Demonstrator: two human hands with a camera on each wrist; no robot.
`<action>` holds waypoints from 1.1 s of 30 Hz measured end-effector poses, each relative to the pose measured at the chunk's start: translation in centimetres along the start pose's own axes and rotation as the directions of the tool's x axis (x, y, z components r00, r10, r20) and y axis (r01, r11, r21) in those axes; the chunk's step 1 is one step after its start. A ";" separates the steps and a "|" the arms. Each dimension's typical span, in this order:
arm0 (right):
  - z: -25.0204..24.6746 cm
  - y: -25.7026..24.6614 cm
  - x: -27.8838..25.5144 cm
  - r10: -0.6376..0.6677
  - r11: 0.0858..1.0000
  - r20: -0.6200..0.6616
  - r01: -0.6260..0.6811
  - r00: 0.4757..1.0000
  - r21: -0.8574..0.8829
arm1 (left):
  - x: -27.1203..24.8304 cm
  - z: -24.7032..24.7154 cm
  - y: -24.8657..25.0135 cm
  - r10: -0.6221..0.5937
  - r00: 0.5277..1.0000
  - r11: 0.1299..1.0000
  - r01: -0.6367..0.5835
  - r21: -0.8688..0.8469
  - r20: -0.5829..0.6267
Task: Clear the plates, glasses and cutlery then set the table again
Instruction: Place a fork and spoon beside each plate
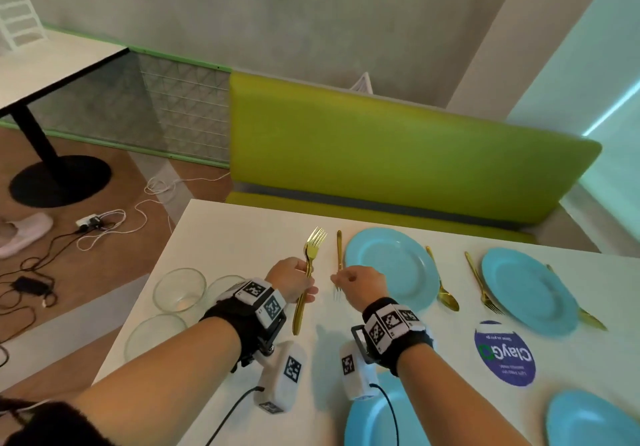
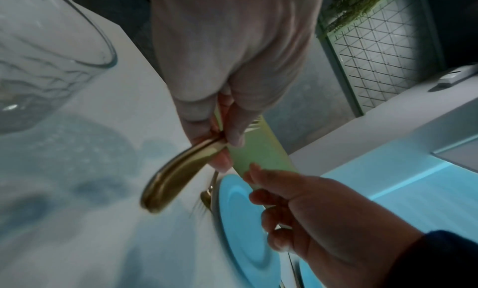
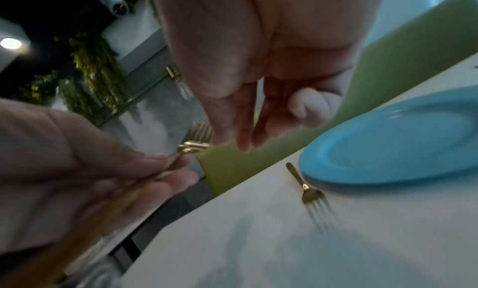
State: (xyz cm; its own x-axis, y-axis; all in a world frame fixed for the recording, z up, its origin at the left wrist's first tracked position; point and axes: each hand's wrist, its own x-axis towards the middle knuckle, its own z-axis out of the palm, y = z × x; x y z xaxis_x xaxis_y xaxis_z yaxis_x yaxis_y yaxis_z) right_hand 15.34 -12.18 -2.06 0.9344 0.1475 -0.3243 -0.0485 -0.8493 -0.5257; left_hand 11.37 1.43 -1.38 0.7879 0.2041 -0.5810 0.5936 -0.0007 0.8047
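Head view: my left hand (image 1: pixel 292 277) grips a bundle of gold cutlery (image 1: pixel 308 274) — at least two forks, tines pointing away, handles hanging down toward the table. My right hand (image 1: pixel 358 281) hovers just above a gold fork (image 1: pixel 339 255) lying on the white table (image 1: pixel 242 237), beside the far blue plate (image 1: pixel 389 265); fingers point down, nothing in them. I judge the clearing early-stage: four blue plates on the table, plus a spoon (image 1: pixel 443 286), a second fork (image 1: pixel 481 282) and one more gold piece (image 1: pixel 585 310) flanking the right-hand plate (image 1: pixel 526 289). Three glass bowls (image 1: pixel 180 289) sit at the left edge. Resetting not begun, by the look of it

Left wrist view: left-hand fingers pinch the gold handles (image 2: pixel 178 173), blurred. A glass bowl (image 2: pixel 51 57) is near on the table. Right hand enters from below, over the plate rim

Right wrist view: right fingers (image 3: pixel 243 126) loosely extended, empty, above the table fork (image 3: pixel 306 188), which lies just beside the plate (image 3: pixel 393 141) — cannot tell if touching. Left hand with its forks at frame left

In the way: the plate rim crowds the fork's right side, and the round purple sticker (image 1: pixel 504 353) and a green bench behind matter little
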 end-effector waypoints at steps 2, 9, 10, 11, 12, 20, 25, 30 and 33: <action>0.3 0.2 -2.8 0.020 0.994 0.051 -0.025 0.998 0.104 | -1.6 0.8 -0.9 0.004 0.999 1.000 -0.004 -0.001 0.044; 0.6 3.2 -11.5 0.183 0.928 0.085 -0.201 0.979 0.313 | -7.5 4.6 -4.9 0.039 0.962 0.999 -0.042 0.004 0.269; 0.5 3.9 -12.7 0.202 0.915 0.089 -0.220 0.975 0.338 | -8.3 5.2 -5.5 0.041 0.954 0.999 -0.048 0.016 0.297; 0.3 4.5 -13.8 0.219 0.905 0.096 -0.239 0.971 0.352 | -9.0 5.9 -6.0 0.044 0.945 0.998 -0.056 0.029 0.325; 0.2 5.1 -14.8 0.237 0.892 0.100 -0.257 0.966 0.371 | -9.5 6.5 -6.5 0.048 0.935 0.997 -0.066 0.039 0.350; -0.8 9.7 -19.7 0.339 0.788 0.083 -0.331 0.937 0.519 | -13.3 10.3 -8.8 0.090 0.903 0.988 -0.134 0.077 0.420; -1.8 11.9 -20.3 0.314 0.833 -0.005 -0.273 0.949 0.481 | -13.9 12.1 -8.1 0.104 0.924 0.986 -0.144 0.082 0.369; -4.0 15.7 -20.5 0.313 0.877 -0.033 -0.275 0.949 0.395 | -14.0 14.3 -7.2 0.086 0.950 0.989 -0.118 0.090 0.299; -5.8 19.3 -20.5 0.340 0.892 -0.055 -0.303 0.939 0.336 | -14.1 16.2 -6.8 0.084 0.957 0.990 -0.112 0.085 0.278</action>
State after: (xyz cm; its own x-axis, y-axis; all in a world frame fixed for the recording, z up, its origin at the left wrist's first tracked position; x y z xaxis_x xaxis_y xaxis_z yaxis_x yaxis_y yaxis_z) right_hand -2.71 -34.50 -1.00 0.8803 -0.1781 -0.4397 -0.4449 -0.6317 -0.6349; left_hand -1.12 -17.28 -0.67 0.8493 -0.0769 -0.5223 0.5139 -0.1068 0.8512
